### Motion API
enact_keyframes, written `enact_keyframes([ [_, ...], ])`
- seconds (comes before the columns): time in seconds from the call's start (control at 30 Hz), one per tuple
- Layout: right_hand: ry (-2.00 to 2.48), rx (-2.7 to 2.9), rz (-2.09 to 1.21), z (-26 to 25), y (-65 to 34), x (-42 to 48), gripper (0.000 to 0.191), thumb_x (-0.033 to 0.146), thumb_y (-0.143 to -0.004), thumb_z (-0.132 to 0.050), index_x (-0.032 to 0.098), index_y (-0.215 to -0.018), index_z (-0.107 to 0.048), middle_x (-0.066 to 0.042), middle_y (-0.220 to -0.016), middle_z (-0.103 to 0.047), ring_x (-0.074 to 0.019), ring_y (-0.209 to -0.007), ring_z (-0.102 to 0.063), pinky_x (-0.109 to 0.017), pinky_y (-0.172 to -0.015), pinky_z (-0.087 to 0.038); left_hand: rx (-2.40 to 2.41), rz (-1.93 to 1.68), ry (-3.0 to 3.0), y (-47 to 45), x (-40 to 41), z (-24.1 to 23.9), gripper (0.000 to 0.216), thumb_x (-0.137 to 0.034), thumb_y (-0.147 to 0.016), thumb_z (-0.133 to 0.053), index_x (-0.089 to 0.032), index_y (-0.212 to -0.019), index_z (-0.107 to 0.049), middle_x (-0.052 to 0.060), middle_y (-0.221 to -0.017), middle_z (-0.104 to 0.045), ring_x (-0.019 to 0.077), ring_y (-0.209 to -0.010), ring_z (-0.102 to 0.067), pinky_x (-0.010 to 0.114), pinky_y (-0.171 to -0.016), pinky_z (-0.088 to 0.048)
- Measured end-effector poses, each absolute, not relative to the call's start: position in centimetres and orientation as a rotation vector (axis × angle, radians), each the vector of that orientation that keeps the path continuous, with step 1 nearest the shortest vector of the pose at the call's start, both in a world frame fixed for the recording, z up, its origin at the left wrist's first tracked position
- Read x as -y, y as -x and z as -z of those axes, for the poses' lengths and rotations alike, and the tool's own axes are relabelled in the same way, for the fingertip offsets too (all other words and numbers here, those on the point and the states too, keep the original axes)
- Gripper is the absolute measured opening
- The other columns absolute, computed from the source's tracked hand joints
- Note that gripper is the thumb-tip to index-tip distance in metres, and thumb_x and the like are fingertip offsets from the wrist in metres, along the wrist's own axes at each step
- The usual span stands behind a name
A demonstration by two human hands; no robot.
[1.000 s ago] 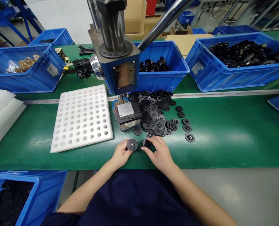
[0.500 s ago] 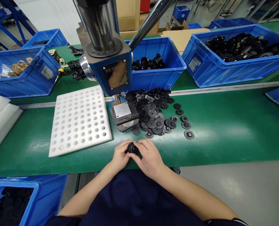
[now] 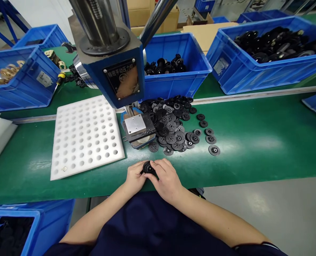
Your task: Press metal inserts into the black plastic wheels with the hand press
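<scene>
Between my two hands, close to the bench's front edge, is a round black plastic part with stepped rings and a small centre. My left hand grips it from the left side, fingers bent around it. From the right, my right hand pinches the same part between thumb and fingers. The underside of the part is hidden by the fingers. Just beyond my hands stands a hand press with a metal block at its base. A heap of black discs lies to the right of that base.
On the left lies a white foam tray with rows of holes. Blue bins line the back, another blue bin holding black parts at the right. A screwdriver rests behind the tray. Several discs form a column right of the heap.
The camera view has shifted slightly, so the press and foam tray appear further left. Both hands keep their hold on the black part, with little visible movement.
</scene>
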State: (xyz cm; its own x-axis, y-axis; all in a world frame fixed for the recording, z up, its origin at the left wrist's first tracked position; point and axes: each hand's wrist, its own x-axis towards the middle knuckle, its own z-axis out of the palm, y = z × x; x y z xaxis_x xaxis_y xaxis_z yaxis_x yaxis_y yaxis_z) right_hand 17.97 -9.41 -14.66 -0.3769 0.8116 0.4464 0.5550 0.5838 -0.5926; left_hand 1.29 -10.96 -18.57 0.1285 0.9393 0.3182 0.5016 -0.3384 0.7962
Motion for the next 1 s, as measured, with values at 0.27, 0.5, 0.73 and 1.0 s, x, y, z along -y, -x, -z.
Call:
enact_keyframes([
  [0.27, 1.072, 2.144, -0.543, 14.4, -18.2, 8.9, 0.024, 0.027, -0.086, -0.071, 0.012, -0.103, -0.065, -0.01, -0.09, -0.066, -0.0215, -0.083, -0.058, -0.039, -0.077, -0.056, -1.429, -1.109, -1.897, -1.3, 10.9, 18.8, 0.021, -0.027, -0.091, -0.058, -0.019, -0.102, -0.075, 0.011, -0.095, -0.078, 0.0239, -0.087, -0.075, 0.039, -0.079, -0.063],
  [0.5, 1.095, 2.21, -0.53, 14.4, -18.3, 8.5, 0.031, 0.028, -0.081, -0.076, 0.011, -0.106, -0.066, -0.009, -0.091, -0.067, -0.0229, -0.084, -0.059, -0.041, -0.08, -0.057, -1.449, -1.117, -1.936, -1.4, 10.8, 18.7, 0.023, -0.034, -0.092, -0.059, -0.019, -0.099, -0.075, 0.011, -0.095, -0.078, 0.0241, -0.086, -0.075, 0.038, -0.078, -0.063],
  [0.73, 1.118, 2.218, -0.533, 14.8, -18.1, 8.4, 0.033, 0.031, -0.082, -0.074, 0.009, -0.107, -0.067, -0.011, -0.091, -0.068, -0.0231, -0.084, -0.059, -0.04, -0.081, -0.058, -1.439, -1.124, -1.965, -1.3, 10.7, 18.7, 0.021, -0.03, -0.09, -0.06, -0.019, -0.1, -0.074, 0.011, -0.097, -0.078, 0.025, -0.089, -0.075, 0.039, -0.081, -0.062],
  [1.0, 1.167, 2.177, -0.595, 13.8, -19.0, 7.7, 0.027, 0.032, -0.086, -0.071, 0.011, -0.103, -0.068, -0.01, -0.088, -0.068, -0.0227, -0.084, -0.062, -0.041, -0.084, -0.056, -1.545, -1.006, -1.688, -2.0, 10.5, 17.6, 0.013, -0.027, -0.086, -0.063, -0.019, -0.092, -0.071, 0.007, -0.089, -0.075, 0.02, -0.081, -0.07, 0.034, -0.076, -0.058],
])
